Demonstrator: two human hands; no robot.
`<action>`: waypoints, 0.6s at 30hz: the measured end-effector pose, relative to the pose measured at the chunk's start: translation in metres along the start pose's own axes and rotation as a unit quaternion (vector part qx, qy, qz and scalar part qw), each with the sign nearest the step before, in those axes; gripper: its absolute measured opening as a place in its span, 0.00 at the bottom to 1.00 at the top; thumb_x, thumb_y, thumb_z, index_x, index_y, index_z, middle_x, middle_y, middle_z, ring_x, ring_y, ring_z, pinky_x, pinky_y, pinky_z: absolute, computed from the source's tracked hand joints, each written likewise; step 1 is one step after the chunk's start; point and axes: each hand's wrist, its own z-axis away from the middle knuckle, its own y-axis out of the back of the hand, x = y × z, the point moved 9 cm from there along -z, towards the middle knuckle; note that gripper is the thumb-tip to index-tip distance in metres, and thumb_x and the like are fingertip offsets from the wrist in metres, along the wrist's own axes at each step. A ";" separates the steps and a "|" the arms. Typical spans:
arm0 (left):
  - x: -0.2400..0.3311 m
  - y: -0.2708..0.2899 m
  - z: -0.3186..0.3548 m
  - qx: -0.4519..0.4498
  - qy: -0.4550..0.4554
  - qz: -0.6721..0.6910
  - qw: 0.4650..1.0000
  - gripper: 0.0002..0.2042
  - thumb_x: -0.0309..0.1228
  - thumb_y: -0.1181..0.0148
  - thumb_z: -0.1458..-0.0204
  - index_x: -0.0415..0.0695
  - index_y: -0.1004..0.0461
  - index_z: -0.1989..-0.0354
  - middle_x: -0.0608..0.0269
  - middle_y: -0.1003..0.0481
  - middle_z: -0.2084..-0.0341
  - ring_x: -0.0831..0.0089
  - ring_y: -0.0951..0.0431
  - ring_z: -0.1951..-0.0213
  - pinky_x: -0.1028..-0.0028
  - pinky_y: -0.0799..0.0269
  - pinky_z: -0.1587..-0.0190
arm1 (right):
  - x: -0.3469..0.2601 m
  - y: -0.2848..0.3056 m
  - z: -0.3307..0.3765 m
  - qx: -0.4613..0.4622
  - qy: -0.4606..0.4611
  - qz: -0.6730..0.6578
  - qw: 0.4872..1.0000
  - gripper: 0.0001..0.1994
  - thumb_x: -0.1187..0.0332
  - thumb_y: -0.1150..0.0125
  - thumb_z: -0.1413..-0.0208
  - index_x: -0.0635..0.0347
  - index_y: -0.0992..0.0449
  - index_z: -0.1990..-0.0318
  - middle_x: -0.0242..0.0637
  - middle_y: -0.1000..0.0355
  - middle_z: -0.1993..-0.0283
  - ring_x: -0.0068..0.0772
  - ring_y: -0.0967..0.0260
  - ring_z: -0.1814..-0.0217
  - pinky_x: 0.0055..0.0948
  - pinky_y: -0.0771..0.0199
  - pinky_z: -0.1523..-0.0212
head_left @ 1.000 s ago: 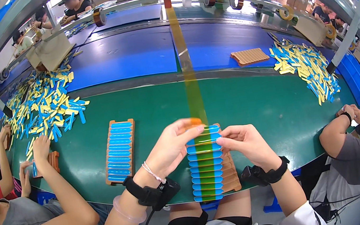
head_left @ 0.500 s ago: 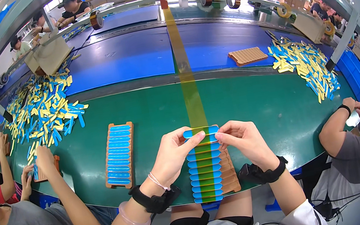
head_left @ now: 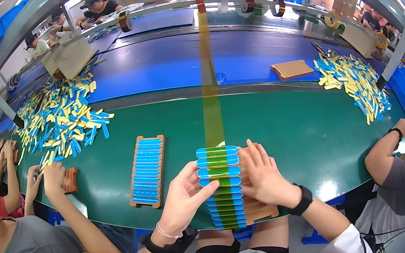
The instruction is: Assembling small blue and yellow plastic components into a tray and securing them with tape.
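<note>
A row of blue round-ended strips (head_left: 222, 183) stands in front of me, joined down the middle by translucent amber tape (head_left: 213, 116). Under it, slightly off to the right, is a ribbed brown tray (head_left: 262, 210). My left hand (head_left: 187, 197) grips the row at its left edge, thumb across the front and the other fingers partly hidden. On the right side, my right hand (head_left: 265, 174) lies with fingers stretched out against the tray and the strip ends. The tape runs up and away to a brown roll (head_left: 200, 5) on the overhead bar. Left of my hands sits another brown tray filled with blue strips (head_left: 147, 171).
Piles of loose blue and yellow strips lie left (head_left: 62, 116) and right (head_left: 353, 83) on the green table (head_left: 290, 132). An unfilled brown tray (head_left: 292, 69) sits toward the back. People work on both sides and across. Metal posts and more tape rolls (head_left: 247, 3) stand ahead.
Both hands have left the top strip and moved lower. The left thumb now presses mid-row, and the right hand has opened flat beside the tray. The view has shifted slightly.
</note>
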 end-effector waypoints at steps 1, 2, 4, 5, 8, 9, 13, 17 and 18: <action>0.000 0.002 0.001 0.005 0.004 -0.006 1.000 0.18 0.20 0.47 0.54 0.36 0.40 0.53 0.61 0.31 0.60 0.78 0.32 0.57 0.78 0.37 0.54 | -0.002 -0.005 0.003 -0.007 0.012 0.061 0.998 0.39 0.49 0.41 0.61 0.62 0.48 0.44 0.55 0.57 0.40 0.60 0.60 0.39 0.52 0.51 0.47; 0.001 0.007 0.005 0.009 0.002 -0.008 1.000 0.18 0.20 0.47 0.54 0.36 0.40 0.53 0.61 0.31 0.60 0.78 0.32 0.57 0.78 0.37 0.54 | -0.007 -0.010 0.003 -0.015 0.028 0.119 0.992 0.40 0.50 0.39 0.63 0.60 0.48 0.43 0.53 0.57 0.40 0.59 0.60 0.38 0.51 0.50 0.47; -0.005 0.016 0.011 0.024 0.025 0.035 0.999 0.17 0.19 0.48 0.53 0.36 0.41 0.53 0.59 0.30 0.60 0.77 0.31 0.57 0.78 0.37 0.54 | -0.004 -0.010 0.001 -0.063 0.025 0.137 0.988 0.40 0.52 0.38 0.64 0.59 0.48 0.43 0.51 0.57 0.39 0.59 0.59 0.39 0.50 0.47 0.48; -0.007 0.016 0.013 0.022 0.024 0.037 0.999 0.17 0.19 0.48 0.53 0.36 0.41 0.53 0.59 0.30 0.60 0.77 0.31 0.57 0.78 0.37 0.54 | 0.005 -0.009 0.001 -0.110 0.015 0.159 0.981 0.41 0.54 0.37 0.66 0.57 0.48 0.43 0.49 0.58 0.38 0.58 0.58 0.39 0.49 0.44 0.49; -0.021 0.019 0.017 0.022 0.047 0.115 0.992 0.17 0.19 0.49 0.53 0.35 0.41 0.53 0.57 0.30 0.60 0.77 0.31 0.57 0.78 0.36 0.54 | 0.074 0.012 -0.002 -0.136 -0.023 0.173 0.975 0.39 0.65 0.38 0.68 0.38 0.48 0.42 0.42 0.57 0.38 0.55 0.49 0.45 0.48 0.36 0.54; -0.025 0.014 0.015 0.008 0.058 0.131 0.990 0.17 0.19 0.49 0.52 0.35 0.42 0.53 0.57 0.30 0.60 0.77 0.31 0.58 0.78 0.36 0.54 | 0.095 0.030 -0.003 -0.103 0.032 0.174 0.979 0.36 0.71 0.43 0.64 0.36 0.46 0.43 0.42 0.56 0.38 0.57 0.47 0.47 0.49 0.37 0.53; -0.030 0.000 0.016 -0.009 0.054 0.126 0.991 0.17 0.20 0.50 0.52 0.35 0.42 0.53 0.57 0.29 0.61 0.77 0.30 0.58 0.78 0.36 0.54 | 0.124 0.088 -0.006 0.037 -0.021 0.275 0.961 0.21 0.71 0.49 0.55 0.52 0.37 0.49 0.46 0.42 0.47 0.47 0.41 0.49 0.41 0.37 0.55; -0.042 0.005 0.015 0.023 0.046 0.076 0.996 0.17 0.21 0.50 0.51 0.35 0.43 0.53 0.56 0.29 0.61 0.76 0.29 0.59 0.78 0.34 0.56 | 0.026 0.022 -0.037 -0.133 -0.158 -0.522 0.828 0.17 0.62 0.54 0.44 0.68 0.37 0.55 0.43 0.33 0.59 0.31 0.33 0.58 0.27 0.31 0.58; -0.045 0.005 0.015 0.030 0.045 0.061 0.997 0.17 0.21 0.50 0.51 0.35 0.43 0.53 0.56 0.29 0.61 0.77 0.29 0.60 0.78 0.34 0.57 | 0.001 0.009 -0.038 -0.169 -0.144 -0.564 0.796 0.16 0.61 0.54 0.45 0.67 0.34 0.57 0.38 0.32 0.62 0.26 0.33 0.61 0.24 0.32 0.60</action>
